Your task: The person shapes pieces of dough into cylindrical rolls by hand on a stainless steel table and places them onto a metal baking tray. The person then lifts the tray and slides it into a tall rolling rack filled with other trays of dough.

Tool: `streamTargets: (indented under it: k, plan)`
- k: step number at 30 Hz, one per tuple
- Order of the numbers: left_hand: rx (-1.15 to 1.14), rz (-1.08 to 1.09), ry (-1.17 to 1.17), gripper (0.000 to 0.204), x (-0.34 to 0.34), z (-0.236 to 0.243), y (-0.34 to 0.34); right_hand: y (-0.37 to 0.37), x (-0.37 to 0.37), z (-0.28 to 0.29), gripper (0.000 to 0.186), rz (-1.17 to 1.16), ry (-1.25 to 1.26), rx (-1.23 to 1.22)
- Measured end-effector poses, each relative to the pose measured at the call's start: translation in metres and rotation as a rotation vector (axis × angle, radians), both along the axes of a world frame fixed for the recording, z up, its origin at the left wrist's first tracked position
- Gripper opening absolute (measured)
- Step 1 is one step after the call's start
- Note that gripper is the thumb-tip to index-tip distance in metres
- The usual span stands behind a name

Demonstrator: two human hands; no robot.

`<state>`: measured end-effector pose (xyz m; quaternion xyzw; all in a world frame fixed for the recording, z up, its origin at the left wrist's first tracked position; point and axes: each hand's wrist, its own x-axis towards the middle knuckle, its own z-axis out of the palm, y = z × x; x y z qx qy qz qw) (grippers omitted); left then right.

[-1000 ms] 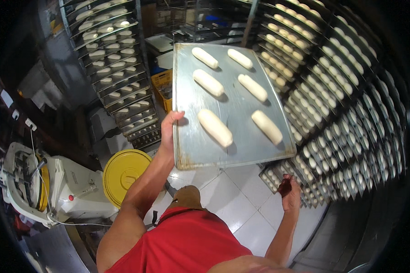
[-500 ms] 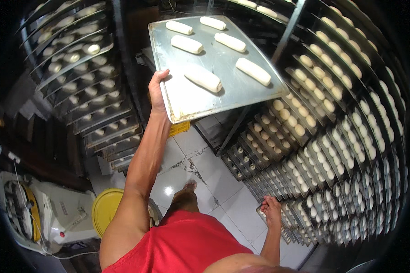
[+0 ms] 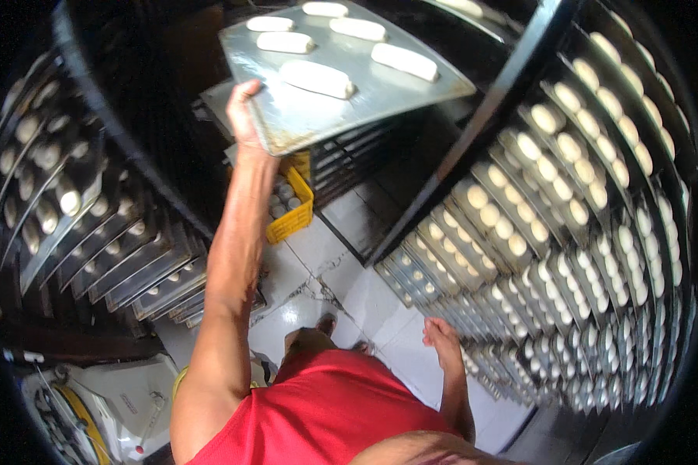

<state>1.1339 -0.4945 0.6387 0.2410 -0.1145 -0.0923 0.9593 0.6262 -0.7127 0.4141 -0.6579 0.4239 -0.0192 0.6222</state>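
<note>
My left hand [image 3: 244,116] is closed on the near left edge of a metal baking tray [image 3: 326,122], its thumb over the rim. The tray is held out in front of me, its far edge close to the top of the view. Several pale rolled dough logs [image 3: 316,79] lie spaced apart on it. My right hand [image 3: 442,335] hangs low on the right, its fingers loosely bent and partly apart with nothing in them. Nearest to it is a tall rack of trays with rows of round dough pieces [image 3: 531,147].
A dark metal rack post [image 3: 473,132] stands just right of the held tray. Another rack of dough trays [image 3: 77,225] rises at left. Below the tray, a yellow crate [image 3: 293,225] sits on the cracked tile floor [image 3: 306,291]. A white machine [image 3: 124,403] is at lower left.
The held tray has moved farther forward and slightly left in view, with my left arm more stretched out. The yellow crate shows more, and the racks have shifted in view.
</note>
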Motion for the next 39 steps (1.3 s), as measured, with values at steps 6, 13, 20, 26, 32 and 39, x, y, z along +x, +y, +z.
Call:
streamTargets:
  k: [6,13,20,26,32,39]
  plan:
    - [-0.083,-0.057,-0.019,0.044,0.008,0.003,0.000,-0.001,0.014,0.013,0.028,0.018,0.007,0.018]
    - [0.014,0.058,0.027,0.040,-0.028,0.033,-0.065,0.010,0.020,0.010,0.028,0.098,0.117,-0.008]
    - [0.006,-0.066,-0.032,0.046,-0.008,0.045,-0.164,0.020,0.021,-0.038,0.034,0.090,0.111,-0.214]
    - [0.080,-0.070,-0.071,0.037,0.010,0.053,-0.269,0.030,0.002,-0.040,0.041,0.041,0.172,-0.227]
    - [0.090,-0.037,-0.150,0.034,0.030,0.049,-0.348,0.039,-0.025,-0.055,0.038,-0.092,0.280,-0.278]
    - [0.115,-0.062,-0.113,0.028,0.042,0.045,-0.363,0.031,-0.025,-0.049,0.041,-0.159,0.320,-0.237]
